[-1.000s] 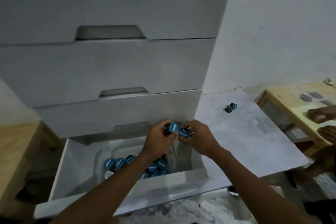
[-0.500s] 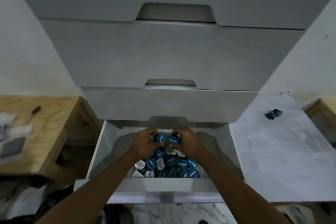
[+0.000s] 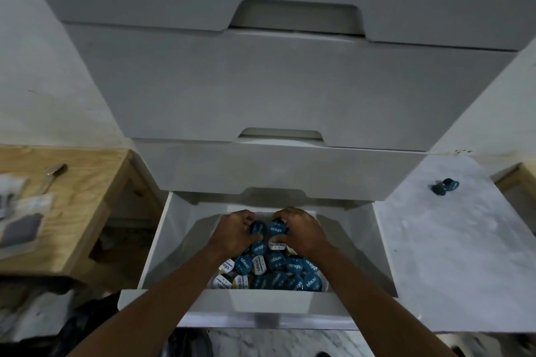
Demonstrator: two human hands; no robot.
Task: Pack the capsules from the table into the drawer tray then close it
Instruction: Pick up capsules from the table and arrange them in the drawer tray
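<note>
The bottom drawer [image 3: 162, 243] of a white cabinet stands pulled out. Inside it a clear tray [image 3: 326, 284] holds several blue and white capsules [image 3: 274, 268] in a heap. My left hand [image 3: 236, 230] is closed around a blue capsule [image 3: 258, 227] just above the heap. My right hand [image 3: 300, 229] grips another blue capsule [image 3: 277, 229] beside it; the two capsules almost touch. Two more dark blue capsules [image 3: 445, 185] lie on the grey table [image 3: 452, 255] to the right of the cabinet.
Closed drawers [image 3: 290, 87] rise above the open one, overhanging its back. A wooden bench [image 3: 84, 197] with small items and a metal tool [image 3: 53, 174] stands to the left. Another wooden edge [image 3: 519, 177] shows at far right. The drawer front [image 3: 261, 304] lies near my forearms.
The view has swung left and centred on the drawer. Both hands have carried their capsules from the drawer's back edge down over the tray's heap.
</note>
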